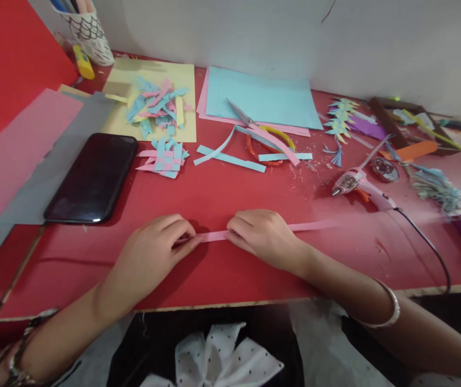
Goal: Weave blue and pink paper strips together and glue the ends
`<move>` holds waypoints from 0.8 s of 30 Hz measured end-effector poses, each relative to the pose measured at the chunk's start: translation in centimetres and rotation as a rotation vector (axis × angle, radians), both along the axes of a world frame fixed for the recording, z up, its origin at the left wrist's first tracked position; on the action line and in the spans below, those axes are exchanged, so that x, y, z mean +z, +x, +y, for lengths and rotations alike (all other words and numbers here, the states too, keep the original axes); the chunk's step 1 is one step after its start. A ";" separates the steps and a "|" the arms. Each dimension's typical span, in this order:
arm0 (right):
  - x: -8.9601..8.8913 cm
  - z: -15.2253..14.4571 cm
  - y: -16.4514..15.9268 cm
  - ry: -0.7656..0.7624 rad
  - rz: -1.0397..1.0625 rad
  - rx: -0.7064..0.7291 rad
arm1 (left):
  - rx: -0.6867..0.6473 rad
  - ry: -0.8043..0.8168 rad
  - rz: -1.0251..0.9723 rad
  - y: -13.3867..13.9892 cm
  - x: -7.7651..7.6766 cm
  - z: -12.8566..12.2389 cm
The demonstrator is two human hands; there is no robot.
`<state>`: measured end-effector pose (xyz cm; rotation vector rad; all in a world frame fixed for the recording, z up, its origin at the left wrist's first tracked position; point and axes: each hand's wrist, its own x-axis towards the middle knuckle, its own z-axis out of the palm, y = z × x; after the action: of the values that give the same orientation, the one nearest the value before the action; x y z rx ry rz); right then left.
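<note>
A long pink paper strip [214,236] runs sideways over the red table, with both hands on it. My left hand [160,239] pinches it near its left end between thumb and fingers. Further right, my right hand [260,234] is closed on the same strip, whose free end trails out to the right and looks blurred. Beyond the hands lie a woven pink and blue paper piece [166,157], loose blue paper strips [232,158] and scissors [270,137] with red and yellow handles, partly covered by strips.
A black phone [93,177] lies on the left. Folded paper pieces [160,105] are heaped on a yellow sheet [111,121]. Blue sheets [260,94] are at the back. On the right rests a pink glue gun [367,188], its cord [427,236] hanging over the front edge.
</note>
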<state>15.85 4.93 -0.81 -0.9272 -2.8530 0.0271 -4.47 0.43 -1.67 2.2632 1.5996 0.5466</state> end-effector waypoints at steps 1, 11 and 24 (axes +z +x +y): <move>0.0 0.0 0.0 -0.009 -0.004 -0.005 | 0.000 -0.004 0.000 0.0 0.0 0.0; 0.3 0.2 -0.2 -0.076 -0.030 -0.016 | -0.005 0.061 0.012 -1.0 0.1 -0.5; 0.3 0.2 -0.3 -0.087 -0.032 -0.017 | -0.018 0.083 -0.035 -2.0 -0.2 -0.8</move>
<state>15.53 5.15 -0.53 -0.9764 -2.8945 0.1368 -6.42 -0.36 -1.84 2.3120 1.5660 0.6550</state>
